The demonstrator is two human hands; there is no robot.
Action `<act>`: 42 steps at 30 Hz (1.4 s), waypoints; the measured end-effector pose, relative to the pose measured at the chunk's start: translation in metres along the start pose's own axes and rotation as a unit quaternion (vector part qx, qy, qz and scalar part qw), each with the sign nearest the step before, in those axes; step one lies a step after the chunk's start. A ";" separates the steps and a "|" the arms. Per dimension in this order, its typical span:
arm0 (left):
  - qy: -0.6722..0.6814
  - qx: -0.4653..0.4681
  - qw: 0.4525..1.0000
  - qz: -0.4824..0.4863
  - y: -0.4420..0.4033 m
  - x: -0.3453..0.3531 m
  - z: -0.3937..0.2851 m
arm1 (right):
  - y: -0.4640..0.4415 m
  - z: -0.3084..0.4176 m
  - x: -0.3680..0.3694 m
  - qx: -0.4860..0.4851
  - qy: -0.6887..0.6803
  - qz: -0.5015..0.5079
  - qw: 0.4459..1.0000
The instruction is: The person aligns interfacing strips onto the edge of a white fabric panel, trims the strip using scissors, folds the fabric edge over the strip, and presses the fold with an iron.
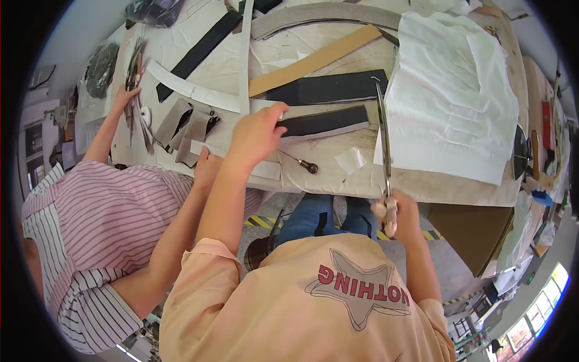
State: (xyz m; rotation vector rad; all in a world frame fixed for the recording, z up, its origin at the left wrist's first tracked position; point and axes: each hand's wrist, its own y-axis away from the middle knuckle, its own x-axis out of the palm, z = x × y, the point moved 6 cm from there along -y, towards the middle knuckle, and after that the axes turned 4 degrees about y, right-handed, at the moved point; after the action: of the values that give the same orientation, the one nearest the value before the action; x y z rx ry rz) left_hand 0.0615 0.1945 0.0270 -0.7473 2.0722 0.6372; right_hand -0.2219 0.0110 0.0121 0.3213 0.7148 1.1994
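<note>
My right hand (398,212) is wrapped round the handles of large metal scissors (385,139), whose long blades point away from me over the table. The scissors' tip lies by the right end of a wide black strip (332,87). With thumb and fingers, my left hand (258,134) grips the left end of a shorter dark strip with a grey edge (329,122). Just beyond that hand, a white curved strip (199,93) runs under a long narrow pale strip (245,60). An awl (309,166) with a dark handle lies near the table's front edge.
White cloth (449,96) covers the table's right side. A tan strip (316,59) and a grey curved piece (319,17) lie farther back. At my left, a co-worker in a striped shirt (120,211) has one hand (208,167) near a white strip. A cardboard box (473,232) stands below right.
</note>
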 end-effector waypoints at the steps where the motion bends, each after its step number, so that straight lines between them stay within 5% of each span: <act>1: -0.026 -0.010 1.000 0.000 0.001 -0.010 0.013 | -0.017 0.011 -0.008 -0.002 0.096 -0.032 0.995; 4: -0.078 -0.038 0.996 -0.003 0.009 -0.027 0.037 | -0.082 0.071 -0.021 -0.111 0.231 -0.099 0.962; 7: -0.106 0.084 0.979 -0.150 0.036 -0.024 0.018 | -0.158 0.134 -0.026 -0.243 0.291 -0.137 0.915; 9: 0.043 0.144 0.984 -0.099 0.047 0.027 0.003 | -0.216 0.167 -0.026 -0.287 0.315 -0.121 0.896; 13: 0.130 0.237 0.960 -0.076 0.048 0.096 -0.081 | -0.304 0.214 -0.016 -0.376 0.359 -0.117 0.846; 17: 0.188 0.124 0.966 -0.130 0.030 0.123 -0.091 | -0.352 0.238 0.001 -0.412 0.421 -0.084 0.803; 24: 0.164 0.113 0.976 -0.090 0.023 0.148 -0.092 | -0.354 0.239 0.013 -0.305 0.591 -0.085 0.742; 26: 0.152 0.115 0.977 -0.099 0.019 0.138 -0.095 | -0.344 0.233 0.007 -0.318 0.573 -0.107 0.747; 28: 0.181 -0.057 0.981 -0.040 0.015 0.133 -0.075 | -0.334 0.231 0.002 -0.352 0.536 -0.139 0.755; 30: 0.141 -0.063 0.975 -0.159 0.016 0.093 -0.054 | -0.341 0.226 0.000 -0.340 0.524 -0.113 0.773; 32: 0.025 -0.008 0.959 -0.281 0.021 0.058 -0.043 | -0.351 0.219 0.000 -0.314 0.506 -0.055 0.801; 36: -0.205 0.044 0.940 -0.270 0.020 0.061 -0.135 | -0.297 0.218 -0.033 -0.434 0.352 -0.055 0.828; 38: -0.165 0.095 0.955 -0.227 0.020 0.103 -0.178 | -0.223 0.191 -0.072 -0.513 0.163 -0.138 0.832; 42: -0.049 0.208 0.969 -0.124 0.005 0.204 -0.275 | -0.063 0.039 -0.165 -0.528 0.083 -0.150 0.832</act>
State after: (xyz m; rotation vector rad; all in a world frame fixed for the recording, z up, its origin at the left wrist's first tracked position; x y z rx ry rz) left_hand -0.1859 -0.0411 0.0053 -0.6956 1.8926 0.0908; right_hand -0.1804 -0.1586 0.0591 -0.8075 0.1457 1.1528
